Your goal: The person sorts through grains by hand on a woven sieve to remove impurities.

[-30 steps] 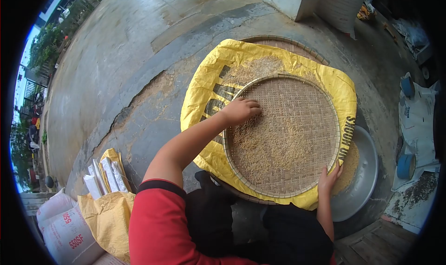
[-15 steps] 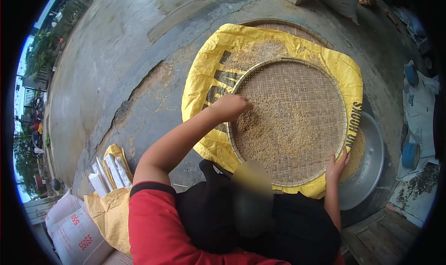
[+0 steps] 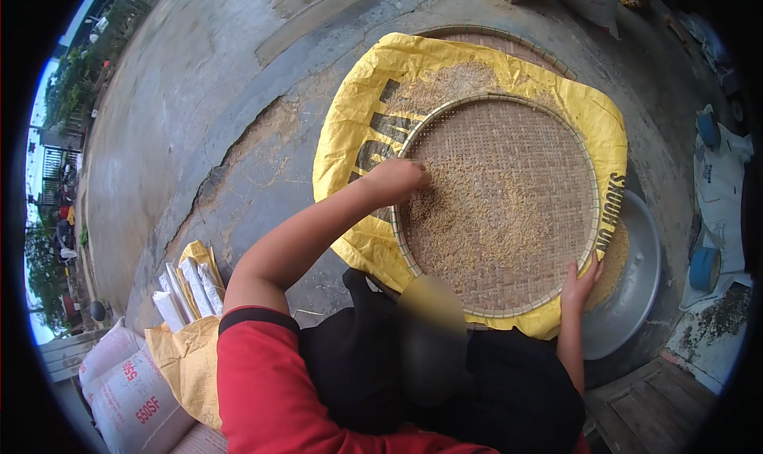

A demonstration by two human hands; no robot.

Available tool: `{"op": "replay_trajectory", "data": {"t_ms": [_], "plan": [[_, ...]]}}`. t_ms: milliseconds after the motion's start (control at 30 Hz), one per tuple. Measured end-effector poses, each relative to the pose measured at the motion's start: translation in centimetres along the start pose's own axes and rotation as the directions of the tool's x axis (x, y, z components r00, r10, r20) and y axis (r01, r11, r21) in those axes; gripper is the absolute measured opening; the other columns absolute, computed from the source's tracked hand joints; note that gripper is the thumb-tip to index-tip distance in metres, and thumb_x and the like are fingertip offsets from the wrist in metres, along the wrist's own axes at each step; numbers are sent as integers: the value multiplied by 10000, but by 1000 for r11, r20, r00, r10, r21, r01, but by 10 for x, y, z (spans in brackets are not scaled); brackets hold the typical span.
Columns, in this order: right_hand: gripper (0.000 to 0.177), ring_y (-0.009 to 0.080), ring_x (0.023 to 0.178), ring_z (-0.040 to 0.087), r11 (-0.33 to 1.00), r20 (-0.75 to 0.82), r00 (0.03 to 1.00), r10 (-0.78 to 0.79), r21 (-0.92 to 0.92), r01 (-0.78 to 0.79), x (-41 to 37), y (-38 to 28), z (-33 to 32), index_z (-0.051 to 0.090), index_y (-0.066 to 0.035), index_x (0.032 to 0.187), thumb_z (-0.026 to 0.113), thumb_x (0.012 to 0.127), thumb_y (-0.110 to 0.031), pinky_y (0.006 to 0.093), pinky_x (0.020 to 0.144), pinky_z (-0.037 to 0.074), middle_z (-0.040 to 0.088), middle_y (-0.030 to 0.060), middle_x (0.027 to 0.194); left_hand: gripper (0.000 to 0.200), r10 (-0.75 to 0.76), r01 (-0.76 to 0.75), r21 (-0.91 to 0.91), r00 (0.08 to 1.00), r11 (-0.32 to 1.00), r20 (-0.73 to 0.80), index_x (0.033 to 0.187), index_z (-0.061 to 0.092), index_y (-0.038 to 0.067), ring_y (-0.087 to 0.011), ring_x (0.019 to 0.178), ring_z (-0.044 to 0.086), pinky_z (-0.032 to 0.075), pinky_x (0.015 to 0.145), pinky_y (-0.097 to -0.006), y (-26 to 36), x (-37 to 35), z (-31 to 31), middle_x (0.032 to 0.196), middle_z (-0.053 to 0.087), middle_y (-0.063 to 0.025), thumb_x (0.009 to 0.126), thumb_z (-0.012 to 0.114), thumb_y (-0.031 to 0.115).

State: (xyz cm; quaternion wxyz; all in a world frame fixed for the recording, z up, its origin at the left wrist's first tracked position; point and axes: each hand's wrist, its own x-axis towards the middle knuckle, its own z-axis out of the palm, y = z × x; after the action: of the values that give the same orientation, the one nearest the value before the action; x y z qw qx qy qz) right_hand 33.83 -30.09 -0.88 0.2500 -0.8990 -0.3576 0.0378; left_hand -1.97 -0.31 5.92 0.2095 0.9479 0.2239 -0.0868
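A round woven tray [image 3: 509, 128] lies on a yellow sack [image 3: 350, 128], with unhusked grain [image 3: 485, 215] spread over its left and lower part. My left hand [image 3: 400, 180] is at the tray's left rim, its fingers curled together above the grain; whatever they hold is hidden. At the lower right, my right hand [image 3: 579, 283] grips the rim of the tray, thumb and fingers at the edge. More grain lies on the sack beyond the tray. A second woven tray [image 3: 509, 40] shows from under the sack's far edge.
A metal basin [image 3: 642, 295] with grain stands at the right, partly under the sack. Full white sacks [image 3: 131, 390] and a tan sack [image 3: 187, 366] with white rolls are at the lower left. Blue tape-like rolls [image 3: 704, 268] lie far right. Cracked concrete surrounds everything.
The view has shifted slightly. My left hand stays near the tray's left rim with its fingers still curled, and my right hand remains on the lower right rim.
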Motion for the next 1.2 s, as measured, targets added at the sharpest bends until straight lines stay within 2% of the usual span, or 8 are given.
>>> {"op": "replay_trajectory", "data": {"t_ms": [133,267,433,867,933,1100,1167,1200], "plan": [[591,427,1299,270,1000,13,1000,22,6,-22,0,-5,-3,355,-68,1349,607,821,-155,461,1062,260,241,266,1410,158,-76,77,-9,996,997,50,950,608,93,-311,828,606,490,715,-428,2,0,-2,893,595,-102,804,556,122],[590,424,1299,274,1000,22,1000,20,11,-20,0,-5,-3,353,-68,1351,602,827,-170,462,1058,269,238,262,1413,160,-62,61,45,998,997,33,956,613,99,-306,835,610,496,719,-424,4,-5,0,884,597,-103,812,552,136],[588,423,1298,278,998,2,999,53,-18,-52,-1,-6,-3,359,-72,1350,605,825,-173,464,1053,277,242,253,1416,96,-103,97,96,993,991,58,864,595,76,-293,793,624,510,675,-413,8,2,3,846,599,-95,781,549,91],[576,403,1295,299,996,4,996,92,-9,-92,-2,-11,-6,380,-92,1338,615,824,-199,453,1033,311,237,217,1436,86,1,-27,217,993,976,121,833,579,39,-295,777,621,507,668,-413,11,7,6,844,589,-117,774,526,71],[581,402,1292,309,994,28,994,106,-13,-106,-1,-16,-8,381,-109,1342,619,821,-210,454,1024,324,240,215,1437,103,-22,3,218,996,976,83,852,563,32,-298,784,614,505,669,-413,9,6,8,865,582,-120,769,530,82],[593,406,1266,353,993,4,993,120,-23,-120,-3,-12,-5,385,-118,1341,629,812,-229,449,1004,351,252,219,1432,81,46,-56,251,998,966,46,832,566,32,-299,737,630,519,616,-410,14,4,3,832,599,-125,788,526,87],[594,402,1253,372,996,4,996,88,4,-88,-2,-11,-5,391,-115,1337,630,807,-230,444,997,361,263,215,1428,97,-116,104,146,990,984,74,850,569,37,-308,760,630,517,630,-418,19,6,-4,830,610,-127,825,515,113],[594,402,1253,372,994,-9,994,106,2,-106,-2,-12,-5,391,-115,1337,630,807,-230,444,997,361,263,215,1428,176,-130,122,96,987,988,91,879,575,26,-297,766,622,506,671,-399,17,7,-5,833,601,-124,859,547,199]]}}
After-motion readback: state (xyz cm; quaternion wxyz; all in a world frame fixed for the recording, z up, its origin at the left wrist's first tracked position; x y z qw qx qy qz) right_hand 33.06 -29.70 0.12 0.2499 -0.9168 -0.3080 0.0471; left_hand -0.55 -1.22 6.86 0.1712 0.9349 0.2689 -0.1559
